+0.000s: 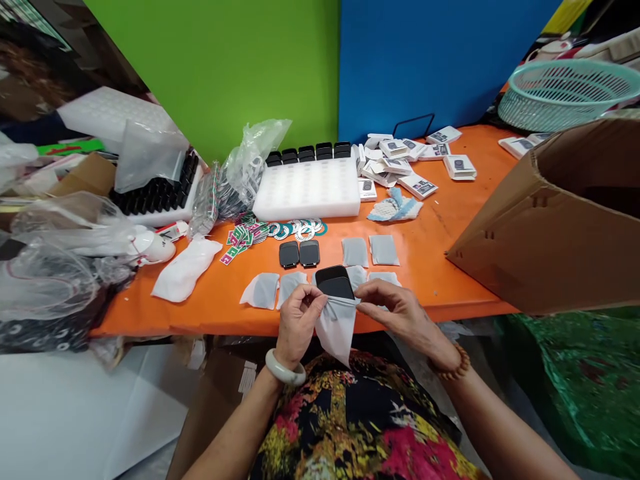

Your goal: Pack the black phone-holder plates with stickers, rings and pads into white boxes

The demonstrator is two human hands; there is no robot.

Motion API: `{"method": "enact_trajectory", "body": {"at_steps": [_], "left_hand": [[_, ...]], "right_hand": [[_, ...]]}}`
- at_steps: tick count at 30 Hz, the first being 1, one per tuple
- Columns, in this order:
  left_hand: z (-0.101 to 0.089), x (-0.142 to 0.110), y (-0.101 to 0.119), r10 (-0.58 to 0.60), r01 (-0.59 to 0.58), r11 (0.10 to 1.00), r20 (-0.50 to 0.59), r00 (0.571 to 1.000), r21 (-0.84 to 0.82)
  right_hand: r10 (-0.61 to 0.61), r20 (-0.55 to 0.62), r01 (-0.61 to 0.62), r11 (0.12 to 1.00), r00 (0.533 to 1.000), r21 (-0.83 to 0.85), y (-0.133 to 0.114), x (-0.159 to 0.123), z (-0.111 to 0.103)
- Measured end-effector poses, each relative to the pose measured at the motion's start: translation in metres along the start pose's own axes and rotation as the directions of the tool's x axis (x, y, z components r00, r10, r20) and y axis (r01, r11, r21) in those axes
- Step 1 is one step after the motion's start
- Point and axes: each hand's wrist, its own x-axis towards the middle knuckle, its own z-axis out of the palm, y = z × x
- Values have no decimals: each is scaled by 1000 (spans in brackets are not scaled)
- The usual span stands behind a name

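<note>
At the table's front edge, my left hand [299, 320] pinches the rim of a thin white bag [336, 333]. A black flat device [334, 281] with rounded corners sticks up out of the bag's mouth, its lower part inside. My right hand [397, 310] is closed at the opposite side of the rim, thumb and finger on the bag. Two bare black devices [299, 254] lie side by side just beyond. Around them lie several bagged devices, such as one bagged device [384, 250] at the right and another bagged device [264, 291] at the left.
An orange table [430, 247] carries a white foam tray [307, 190], small white boxes [395, 167], colored cards [240, 241], rings [305, 229] and a stack of white bags [186, 270]. A cardboard box [550, 227] stands right, near a turquoise basket [565, 93]. Plastic bags [60, 267] crowd the left.
</note>
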Motion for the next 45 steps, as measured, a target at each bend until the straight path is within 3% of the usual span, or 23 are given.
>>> {"method": "enact_trajectory", "body": {"at_steps": [4, 9, 16, 24, 27, 34, 40, 45], "left_hand": [[-3, 3, -2, 25, -26, 999, 6, 1000, 38], [-6, 3, 3, 64, -66, 995, 32, 997, 81], [-5, 2, 9, 154, -148, 976, -22, 988, 162], [-8, 0, 15, 365, -362, 876, 52, 930, 318], [-9, -1, 16, 357, -361, 875, 73, 931, 324], [-12, 2, 18, 273, -321, 906, 199, 941, 277], [-16, 6, 23, 249, -296, 932, 226, 942, 210], [-10, 6, 20, 306, -341, 923, 193, 932, 179]], "right_hand": [[-149, -11, 145, 972, 989, -184, -9, -1, 4], [-227, -8, 218, 946, 974, -240, -14, 1, 5], [-273, 4, 262, 919, 962, -295, -10, 1, 4], [-277, 84, 288, 887, 957, -362, -12, 0, 8], [-277, 78, 287, 891, 958, -352, -9, 0, 11], [-412, -149, 318, 847, 899, -425, -2, 3, 15], [-409, -27, 378, 866, 912, -329, -13, 0, 7], [-434, 16, 416, 852, 901, -318, -18, 0, 6]]}}
